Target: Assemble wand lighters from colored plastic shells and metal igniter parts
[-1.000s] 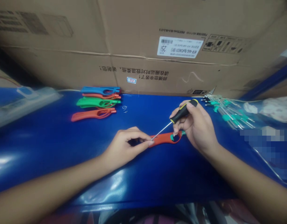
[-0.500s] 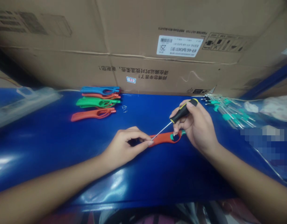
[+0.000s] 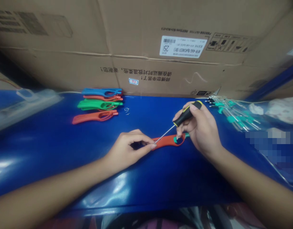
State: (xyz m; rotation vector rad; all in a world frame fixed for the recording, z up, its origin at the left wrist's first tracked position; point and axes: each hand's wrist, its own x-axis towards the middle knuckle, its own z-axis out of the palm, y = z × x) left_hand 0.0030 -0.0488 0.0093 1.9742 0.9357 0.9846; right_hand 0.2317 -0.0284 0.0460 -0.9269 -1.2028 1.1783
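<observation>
Head view: your left hand (image 3: 129,148) is at the centre of the frame, its grip closed in a pinch on the left end of the orange casing (image 3: 166,142). The casing lies at centre, slightly right, along the bench (image 3: 141,190). Your right hand (image 3: 205,130), right of centre, has its grip wrapped around the screwdriver (image 3: 184,117); the shaft slants down and left, and the tip meets the casing beside your left thumb.

Status of the casing in hand: a green trigger (image 3: 175,140) sits in its loop, and a green end piece (image 3: 187,135) projects to the right — both appear fitted. Fastening appears to be in progress at the left end. Your fingers hide the point of contact; you cannot tell here whether a screw is present or how deep it is seated.

Remaining stock, left of centre: a blue casing (image 3: 100,92), a green casing (image 3: 90,104) and a front casing (image 3: 95,117), also orange, lie together, with small metal pieces (image 3: 126,110) just beside their right ends. At the right of the frame, rods with green parts (image 3: 234,118) form a loose pile — presumably parts awaiting use. Whether the casings at left are finished cannot be told.
</observation>
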